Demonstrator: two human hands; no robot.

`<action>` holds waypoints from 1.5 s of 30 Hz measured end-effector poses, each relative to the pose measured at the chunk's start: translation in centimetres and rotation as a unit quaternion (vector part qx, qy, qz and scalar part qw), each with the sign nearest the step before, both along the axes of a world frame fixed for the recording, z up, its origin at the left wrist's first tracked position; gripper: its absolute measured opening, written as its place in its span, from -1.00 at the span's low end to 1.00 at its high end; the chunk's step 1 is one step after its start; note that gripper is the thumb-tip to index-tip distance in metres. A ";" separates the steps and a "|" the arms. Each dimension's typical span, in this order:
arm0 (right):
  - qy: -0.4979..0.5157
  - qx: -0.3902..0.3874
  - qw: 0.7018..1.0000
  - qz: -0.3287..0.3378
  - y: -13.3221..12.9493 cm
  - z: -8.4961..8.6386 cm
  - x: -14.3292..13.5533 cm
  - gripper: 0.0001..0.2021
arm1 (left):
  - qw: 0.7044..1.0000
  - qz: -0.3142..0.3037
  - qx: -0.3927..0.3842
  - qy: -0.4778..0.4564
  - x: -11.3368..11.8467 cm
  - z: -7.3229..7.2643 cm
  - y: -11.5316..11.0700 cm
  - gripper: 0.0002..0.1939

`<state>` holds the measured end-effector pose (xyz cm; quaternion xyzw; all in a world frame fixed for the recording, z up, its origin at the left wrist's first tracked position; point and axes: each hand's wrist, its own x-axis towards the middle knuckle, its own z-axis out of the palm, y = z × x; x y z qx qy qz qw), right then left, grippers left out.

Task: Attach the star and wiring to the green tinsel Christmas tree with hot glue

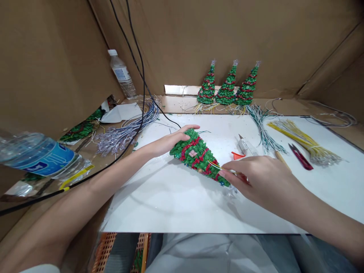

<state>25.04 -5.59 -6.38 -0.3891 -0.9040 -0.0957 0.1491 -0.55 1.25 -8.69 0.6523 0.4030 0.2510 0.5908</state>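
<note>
A small green Christmas tree (209,161) with red garlands lies tilted above the white board, its tip toward the lower right. My left hand (173,142) is closed around its base, thumb on top and the other fingers partly hidden behind it. Against the tree's upper part, my right hand (256,174) pinches thin yellow and white wires (214,164) between thumb and forefinger. Something reddish shows beneath those fingers, too hidden to name. The clear ornament at the tip (232,190) hangs just below my right hand.
Three decorated trees (227,89) stand at the back. To the right lie green-white wires (263,131), a yellow wire bundle (307,142) and red snips (301,156). On the left are blue-white wires (136,125), a big bottle (45,155) and a black cable (122,151). A smaller bottle (122,74) stands behind.
</note>
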 end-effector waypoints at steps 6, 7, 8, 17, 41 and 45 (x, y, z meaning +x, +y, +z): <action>0.001 0.078 0.996 0.038 -0.3 -0.2 -0.1 -0.78 | 1.000 0.016 0.019 0.018 0.2 0.3 -0.5 -0.41; -0.004 0.096 0.995 0.032 -0.5 -0.2 -0.2 -0.76 | 0.999 0.018 0.021 0.018 0.2 0.3 -0.6 -0.41; -0.010 0.114 0.993 0.026 -0.6 -0.2 -0.4 -0.75 | 0.999 0.020 0.024 0.019 0.3 0.3 -0.6 -0.41; -0.030 0.125 0.992 0.010 -0.5 0.3 -1.3 -0.66 | 0.999 0.024 0.022 0.006 0.2 0.2 -0.6 -0.44; -0.009 0.012 1.000 -0.001 0.1 -0.8 -1.7 -0.77 | 0.969 0.015 -0.185 -0.164 0.6 -0.5 0.5 -0.06; -0.006 0.020 1.000 0.001 0.2 -0.9 -1.6 -0.76 | 0.966 0.021 -0.199 -0.164 0.6 -0.5 0.6 -0.06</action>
